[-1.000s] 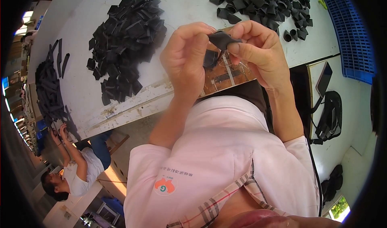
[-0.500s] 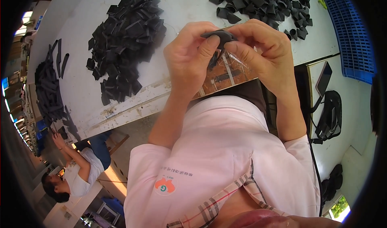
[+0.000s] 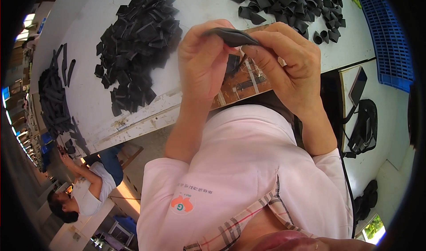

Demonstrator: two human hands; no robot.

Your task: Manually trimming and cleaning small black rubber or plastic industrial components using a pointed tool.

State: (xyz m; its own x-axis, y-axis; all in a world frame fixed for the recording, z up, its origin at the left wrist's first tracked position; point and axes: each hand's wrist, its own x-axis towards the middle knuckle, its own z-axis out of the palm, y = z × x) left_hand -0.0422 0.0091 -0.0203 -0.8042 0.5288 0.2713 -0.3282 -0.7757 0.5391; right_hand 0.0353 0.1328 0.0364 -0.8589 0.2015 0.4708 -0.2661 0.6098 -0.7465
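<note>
Both hands are raised over the table's near edge, with a small black fabric piece stretched between them. My left hand grips its left end, the fingers partly hidden behind the cloth. At the other end, my right hand pinches a corner between thumb and forefinger. Below the hands is a brown wooden board with pale strips, and another dark piece shows there beside my left hand. A heap of flat black pieces lies to the left; a pile of black tube-shaped pieces lies at the far right.
On the white table, long black strips are heaped at the left end. A blue plastic crate stands at the right, near a phone and a black mesh tray. A co-worker sits at lower left.
The black piece has gone from bunched between my thumbs to drawn out lengthwise. My left hand has shifted slightly left and up, and its thumb is no longer on the front of the cloth.
</note>
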